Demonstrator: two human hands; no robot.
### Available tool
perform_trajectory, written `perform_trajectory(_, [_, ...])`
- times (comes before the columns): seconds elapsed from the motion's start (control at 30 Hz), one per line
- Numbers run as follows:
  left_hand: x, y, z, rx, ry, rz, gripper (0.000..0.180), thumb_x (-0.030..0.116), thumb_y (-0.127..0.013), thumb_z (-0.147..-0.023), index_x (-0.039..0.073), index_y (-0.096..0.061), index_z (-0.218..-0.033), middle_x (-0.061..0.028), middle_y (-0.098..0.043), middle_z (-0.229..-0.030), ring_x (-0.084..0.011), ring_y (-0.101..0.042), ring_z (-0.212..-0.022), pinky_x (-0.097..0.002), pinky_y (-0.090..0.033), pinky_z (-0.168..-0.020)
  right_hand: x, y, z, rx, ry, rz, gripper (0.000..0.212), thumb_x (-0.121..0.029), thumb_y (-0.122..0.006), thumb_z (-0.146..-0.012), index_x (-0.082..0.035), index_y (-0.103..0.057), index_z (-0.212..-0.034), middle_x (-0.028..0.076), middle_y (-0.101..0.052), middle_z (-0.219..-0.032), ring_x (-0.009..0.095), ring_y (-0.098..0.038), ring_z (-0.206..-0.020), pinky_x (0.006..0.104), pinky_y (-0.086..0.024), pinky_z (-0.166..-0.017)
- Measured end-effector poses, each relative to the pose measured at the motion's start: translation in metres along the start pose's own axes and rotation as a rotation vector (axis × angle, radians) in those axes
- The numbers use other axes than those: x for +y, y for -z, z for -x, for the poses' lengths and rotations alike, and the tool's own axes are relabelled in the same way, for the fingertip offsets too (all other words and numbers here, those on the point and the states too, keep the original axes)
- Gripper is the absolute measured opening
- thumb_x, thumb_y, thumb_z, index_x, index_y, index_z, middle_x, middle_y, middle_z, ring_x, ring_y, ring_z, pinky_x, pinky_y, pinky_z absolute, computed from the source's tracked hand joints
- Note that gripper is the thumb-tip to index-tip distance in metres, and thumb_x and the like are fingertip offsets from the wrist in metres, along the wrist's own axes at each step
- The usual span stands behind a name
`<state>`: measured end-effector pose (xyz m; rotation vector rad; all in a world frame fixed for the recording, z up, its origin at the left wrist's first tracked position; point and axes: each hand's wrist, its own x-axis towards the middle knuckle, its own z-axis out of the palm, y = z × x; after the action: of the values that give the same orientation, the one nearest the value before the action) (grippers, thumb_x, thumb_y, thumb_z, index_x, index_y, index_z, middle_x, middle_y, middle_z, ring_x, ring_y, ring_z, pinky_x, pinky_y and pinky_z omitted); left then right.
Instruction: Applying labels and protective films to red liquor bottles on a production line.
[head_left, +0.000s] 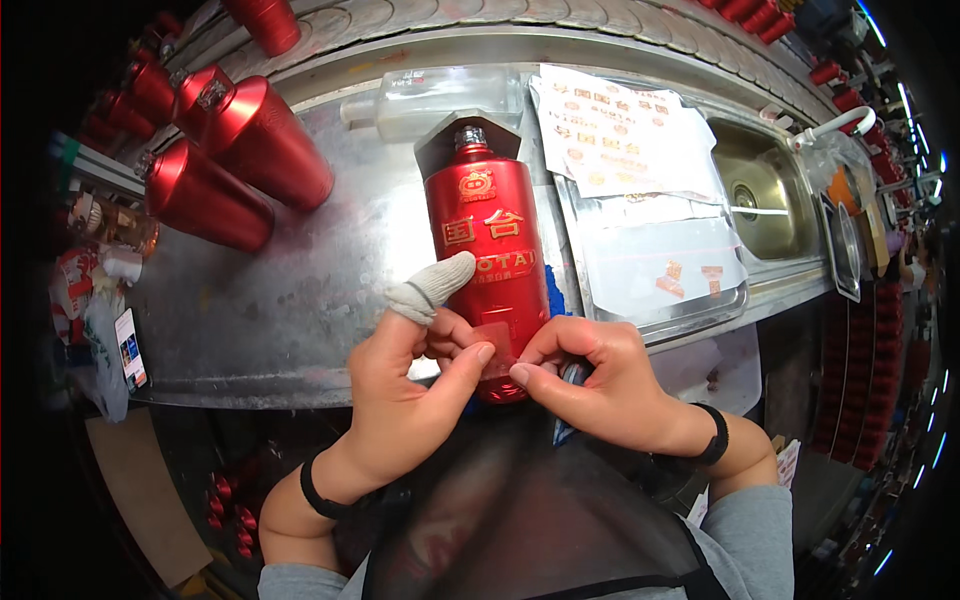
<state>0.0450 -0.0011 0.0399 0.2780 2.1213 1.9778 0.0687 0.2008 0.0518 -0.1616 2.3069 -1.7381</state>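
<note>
A glossy red bottle (485,220) with raised gold lettering lies on its back, its neck pointing away from me and resting in a dark angular holder (432,150). Over the bottle's lower end, a small piece of clear film (493,340) is pinched between both hands. My left hand (420,355) is closed on the film's left side; a white fabric sleeve (432,288) covers its index finger, which rests on the bottle. My right hand (605,385) pinches the film's lower right corner with thumb and index finger. Something blue and white (572,375), perhaps a cloth, is tucked in its palm.
Red bottles (262,140) stand on the metal table at left, near a phone (130,350). Behind the holder lies a clear glass bottle (450,98). At right, sheets of gold-red decals (630,130) lie on a tray (690,315), beside a sink (790,170).
</note>
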Motion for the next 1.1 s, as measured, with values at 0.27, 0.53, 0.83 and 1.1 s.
perform_trajectory(0.27, [0.005, 0.000, -0.011, -0.046, 0.035, -0.123, 0.061, -0.006, -0.068, -0.085, 0.001, -0.047, -0.141, 0.0007, -0.059, -0.085, -0.0036, -0.058, -0.076, -0.0196, -0.048, -0.072, 0.006, 0.004, -0.002, 0.038, -0.027, 0.030, 0.015, -0.010, -0.070, -0.086, 0.000, -0.061, -0.082, 0.005, -0.062, -0.069, 0.009, -0.057, -0.062, 0.0264, -0.046, -0.056])
perform_trajectory(0.53, [0.004, 0.001, -0.010, -0.049, 0.077, -0.099, 0.060, -0.005, -0.067, -0.085, 0.001, -0.047, -0.141, 0.0026, -0.057, -0.082, -0.0034, -0.057, -0.075, -0.0196, -0.047, -0.073, 0.004, 0.009, -0.004, -0.029, -0.149, -0.013, 0.012, -0.008, -0.072, -0.085, -0.002, -0.062, -0.081, -0.002, -0.060, -0.074, 0.004, -0.051, -0.069, 0.0215, -0.042, -0.062])
perform_trajectory(0.83, [-0.030, 0.012, -0.003, 0.034, -0.039, -0.171, 0.093, 0.013, -0.078, -0.082, -0.003, -0.021, -0.153, -0.0216, -0.041, -0.142, -0.0286, -0.045, -0.132, -0.0390, -0.037, -0.109, 0.014, 0.014, -0.003, 0.098, -0.264, -0.213, 0.021, -0.016, -0.074, -0.086, -0.003, -0.058, -0.091, -0.001, -0.057, -0.077, 0.005, -0.049, -0.071, 0.0236, -0.043, -0.063])
perform_trajectory(1.1, [-0.043, 0.004, -0.005, -0.129, -0.005, 0.053, 0.104, 0.022, -0.077, -0.086, -0.008, -0.004, -0.153, -0.0277, -0.022, -0.156, -0.0352, -0.022, -0.148, -0.0435, -0.020, -0.120, 0.016, 0.000, -0.011, 0.110, -0.109, 0.086, 0.047, -0.029, -0.085, -0.078, -0.006, -0.046, -0.092, 0.002, -0.049, -0.080, 0.010, -0.045, -0.069, 0.0269, -0.044, -0.061])
